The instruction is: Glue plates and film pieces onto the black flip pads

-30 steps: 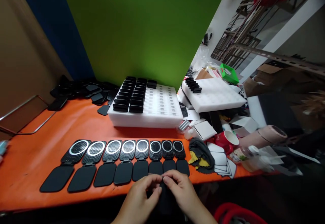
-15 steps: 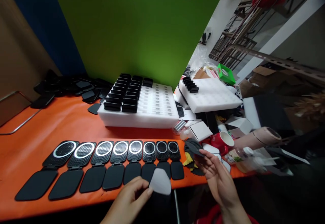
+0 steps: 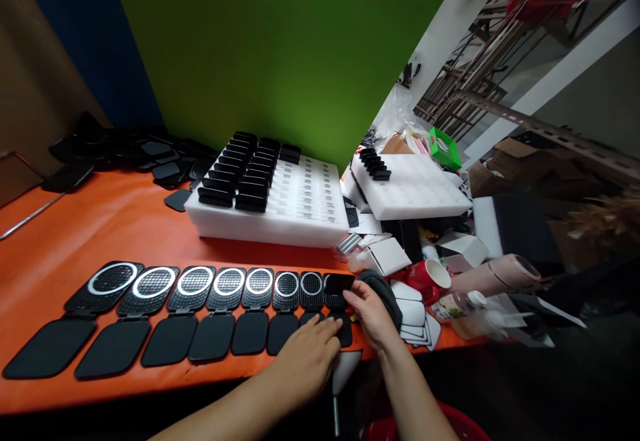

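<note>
My right hand [image 3: 369, 311] pinches a thin black plate [image 3: 339, 284] over the rightmost ringed mesh panel [image 3: 334, 300], covering much of its ring. My left hand [image 3: 311, 354] lies with fingers stretched over the right end of the row of smooth black pads [image 3: 250, 333]. Its thumb is hidden. Beside that hand, at the table's front edge, a whitish sheet [image 3: 346, 369] shows; whether the thumb touches it I cannot tell. Further left, several hinged black pieces lie unfolded, each a mesh panel with a white ring [image 3: 197, 281] above a smooth pad.
Behind the row stands a white foam block [image 3: 270, 228] holding upright black pieces. Another foam block [image 3: 420, 194] is at right. Dark cloth [image 3: 383, 288], white sheets [image 3: 415, 318], a red mug [image 3: 429, 280] and a pink bottle [image 3: 500, 274] crowd the right side. Black pads [image 3: 130, 151] pile at back left.
My right hand has moved left from beside the dark cloth, bringing the black plate over the rightmost ring. My left hand has gone from pinching the whitish sheet to stretching over the pads.
</note>
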Tool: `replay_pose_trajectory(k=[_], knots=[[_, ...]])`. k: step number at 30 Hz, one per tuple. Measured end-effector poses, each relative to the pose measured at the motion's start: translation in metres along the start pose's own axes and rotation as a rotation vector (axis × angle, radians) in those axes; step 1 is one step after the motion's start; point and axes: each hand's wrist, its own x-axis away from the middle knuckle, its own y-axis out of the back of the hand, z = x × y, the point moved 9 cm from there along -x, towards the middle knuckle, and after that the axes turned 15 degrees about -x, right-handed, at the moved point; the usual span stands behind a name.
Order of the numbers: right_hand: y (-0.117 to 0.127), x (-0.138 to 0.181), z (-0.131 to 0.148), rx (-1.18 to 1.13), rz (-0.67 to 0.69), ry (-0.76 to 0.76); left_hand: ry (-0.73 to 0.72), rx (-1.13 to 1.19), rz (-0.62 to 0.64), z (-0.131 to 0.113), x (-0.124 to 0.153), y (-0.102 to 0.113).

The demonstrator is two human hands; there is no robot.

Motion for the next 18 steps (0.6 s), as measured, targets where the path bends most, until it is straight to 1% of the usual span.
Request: replay_pose_trajectory(k=[4, 7, 10, 18], knots=[[0.017, -0.011, -0.004, 0.186, -0.031, 0.043, 0.01, -0.019, -0.008, 0.003, -0.002, -0.008], [0.024, -0.015, -0.007, 0.315, -0.013, 0.042, 0.012, -0.02, -0.029, 0.004, 0.0, -0.014], [0.026, -0.016, -0.009, 0.412, 0.008, 0.051, 0.023, -0.014, -0.055, 0.006, 0.002, -0.015], [0.019, -0.018, -0.008, 0.459, -0.018, 0.066, 0.029, -0.009, -0.056, 0.005, 0.001, -0.013]])
